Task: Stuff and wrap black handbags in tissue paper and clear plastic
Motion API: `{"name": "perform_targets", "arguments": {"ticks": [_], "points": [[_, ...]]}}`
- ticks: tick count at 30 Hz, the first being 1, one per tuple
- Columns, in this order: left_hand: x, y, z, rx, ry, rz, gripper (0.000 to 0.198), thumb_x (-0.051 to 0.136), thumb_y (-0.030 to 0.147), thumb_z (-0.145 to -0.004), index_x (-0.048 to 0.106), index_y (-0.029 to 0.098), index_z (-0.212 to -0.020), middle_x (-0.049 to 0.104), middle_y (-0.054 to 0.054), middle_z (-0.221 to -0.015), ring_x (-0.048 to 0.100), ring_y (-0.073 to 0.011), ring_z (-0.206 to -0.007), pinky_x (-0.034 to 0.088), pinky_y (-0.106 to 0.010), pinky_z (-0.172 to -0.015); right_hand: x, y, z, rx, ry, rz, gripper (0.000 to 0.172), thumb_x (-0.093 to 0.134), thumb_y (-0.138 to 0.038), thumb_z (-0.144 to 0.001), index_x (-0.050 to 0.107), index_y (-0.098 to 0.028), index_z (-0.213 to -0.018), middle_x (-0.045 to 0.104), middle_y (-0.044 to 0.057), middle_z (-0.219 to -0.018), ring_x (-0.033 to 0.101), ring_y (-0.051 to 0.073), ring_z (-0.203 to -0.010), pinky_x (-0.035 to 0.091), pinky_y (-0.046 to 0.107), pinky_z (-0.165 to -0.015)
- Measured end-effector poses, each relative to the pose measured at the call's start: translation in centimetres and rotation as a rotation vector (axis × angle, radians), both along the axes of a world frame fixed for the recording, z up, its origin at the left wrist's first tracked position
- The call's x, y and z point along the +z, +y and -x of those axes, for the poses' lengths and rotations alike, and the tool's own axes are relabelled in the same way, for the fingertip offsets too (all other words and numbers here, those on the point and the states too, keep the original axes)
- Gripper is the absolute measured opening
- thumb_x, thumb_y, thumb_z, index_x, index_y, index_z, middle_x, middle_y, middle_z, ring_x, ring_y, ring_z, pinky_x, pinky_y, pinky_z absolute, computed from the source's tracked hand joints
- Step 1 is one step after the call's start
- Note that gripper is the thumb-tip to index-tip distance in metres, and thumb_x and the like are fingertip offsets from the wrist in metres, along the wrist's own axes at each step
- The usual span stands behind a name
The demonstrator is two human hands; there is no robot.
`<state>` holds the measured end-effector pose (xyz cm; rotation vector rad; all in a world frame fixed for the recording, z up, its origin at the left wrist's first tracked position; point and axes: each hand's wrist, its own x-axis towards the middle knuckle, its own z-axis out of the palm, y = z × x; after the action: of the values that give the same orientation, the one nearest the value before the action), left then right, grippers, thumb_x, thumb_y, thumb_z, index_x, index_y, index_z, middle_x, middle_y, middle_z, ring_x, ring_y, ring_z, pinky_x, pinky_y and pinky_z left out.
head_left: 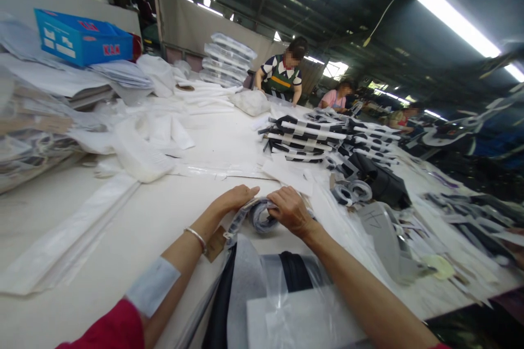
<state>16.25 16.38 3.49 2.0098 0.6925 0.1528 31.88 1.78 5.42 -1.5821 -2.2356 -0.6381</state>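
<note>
A coiled strap wrapped in clear plastic (262,217) sits between my hands, its loose end running down to the left with a small metal fitting. My right hand (290,210) is closed on the top right of the coil. My left hand (237,199) curves round the strap's left side, thumb pointing toward the coil; its fingers are mostly hidden behind. A brown tag (215,244) hangs beside my left wrist. Below, closest to me, lies a black item with grey lining (245,289), covered partly by clear plastic and a white sheet (282,323).
Stacks of black items with white wrapping (307,136) stand ahead to the right, near more coiled straps (352,192) and a grey template (382,229). A blue box (84,38) rests on papers at left. White plastic bags (137,144) lie nearby. A co-worker (282,73) stands across the table.
</note>
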Motion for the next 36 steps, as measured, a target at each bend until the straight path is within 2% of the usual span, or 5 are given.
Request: {"name": "perform_targets", "arguments": {"ticks": [5,11,20,25,36], "points": [[0.0,-0.5,0.0,-0.079,-0.120,0.203,0.042,0.054,0.057,-0.080,0.056,0.019,-0.061,0.057,0.001,-0.057,0.049,-0.0154,-0.060,0.040,-0.027,-0.061,1.0,0.1,1.1,0.071,-0.028,-0.022,0.007,0.055,-0.022,-0.093,0.061,-0.019,-0.092,0.064,0.004,-0.078,0.052,0.021,-0.077,0.037,0.036,-0.073],[0.1,-1.5,-0.5,-0.017,-0.175,0.379,0.028,0.062,0.041,-0.066,0.045,0.021,-0.057,0.042,0.006,-0.051,0.036,-0.0112,-0.052,0.033,-0.025,-0.051,0.5,0.1,1.5,0.071,-0.051,0.004,0.008,0.060,-0.024,-0.092,0.063,-0.018,-0.097,0.065,0.006,-0.084,0.054,0.022,-0.083,0.037,0.037,-0.074],[0.1,-0.9,-0.3,0.013,-0.163,0.405,0.036,0.061,0.046,-0.066,0.039,0.021,-0.051,0.031,0.007,-0.047,0.024,-0.0090,-0.049,0.017,-0.026,-0.047,0.6,-0.1,1.5,-0.012,-0.083,0.053,0.005,0.063,-0.023,-0.091,0.065,-0.019,-0.089,0.061,0.004,-0.080,0.051,0.021,-0.079,0.035,0.036,-0.073],[-0.7,-1.0,-0.5,-0.043,-0.209,0.430,0.032,0.066,0.045,-0.062,0.050,0.018,-0.056,0.037,0.007,-0.051,0.029,-0.0091,-0.052,0.021,-0.025,-0.049,0.2,-0.2,1.4,-0.083,-0.077,0.045,0.007,0.066,-0.026,-0.090,0.066,-0.020,-0.088,0.060,0.004,-0.080,0.049,0.021,-0.080,0.034,0.036,-0.073],[-1.1,-1.4,-0.9,0.087,-0.183,0.391,0.037,0.068,0.052,-0.057,0.055,0.017,-0.061,0.041,0.007,-0.051,0.034,-0.0096,-0.052,0.026,-0.025,-0.051,-0.5,-0.5,0.8,-0.020,0.075,0.102,0.011,0.062,-0.025,-0.093,0.062,-0.018,-0.100,0.063,0.007,-0.086,0.052,0.022,-0.082,0.044,0.035,-0.075]]}}
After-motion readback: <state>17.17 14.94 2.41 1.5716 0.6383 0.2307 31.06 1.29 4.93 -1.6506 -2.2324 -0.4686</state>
